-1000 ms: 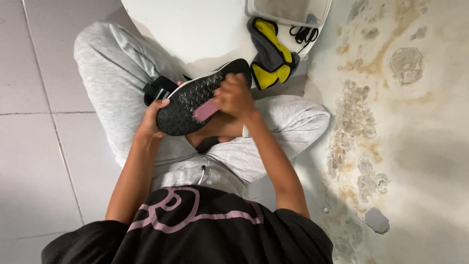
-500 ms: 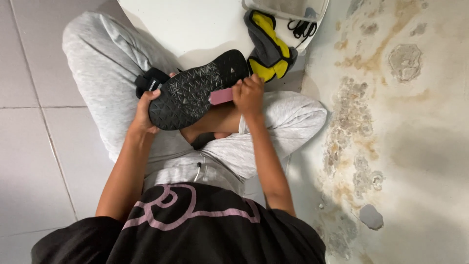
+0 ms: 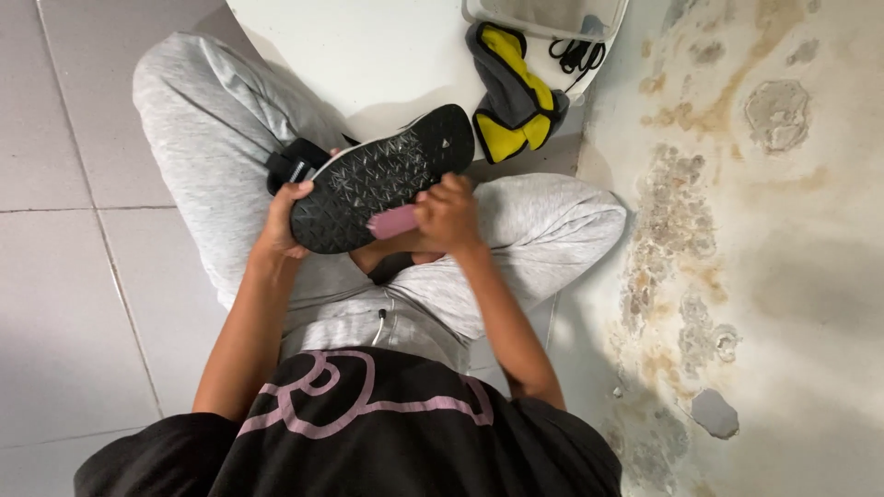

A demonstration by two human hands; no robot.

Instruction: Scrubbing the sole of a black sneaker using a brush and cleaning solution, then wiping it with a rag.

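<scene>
I sit cross-legged in grey trousers on a tiled floor. My left hand (image 3: 281, 221) grips the heel end of a black shoe (image 3: 382, 175) turned sole-up over my lap. Its patterned black sole faces the camera. My right hand (image 3: 447, 213) holds a small pink brush (image 3: 394, 221) against the lower edge of the sole. A second black shoe part (image 3: 293, 164) shows behind the left hand.
A white round basin or table (image 3: 368, 55) lies ahead of my knees. On it rest a grey-and-yellow cloth (image 3: 516, 97), a black cord (image 3: 575, 55) and a pale tray (image 3: 543, 17). A stained, peeling wall (image 3: 755, 230) rises at the right. Grey floor tiles (image 3: 64, 184) spread left.
My right hand with the pink brush slid down along the sole from the toe side toward its lower edge. The shoe stays held in my left hand.
</scene>
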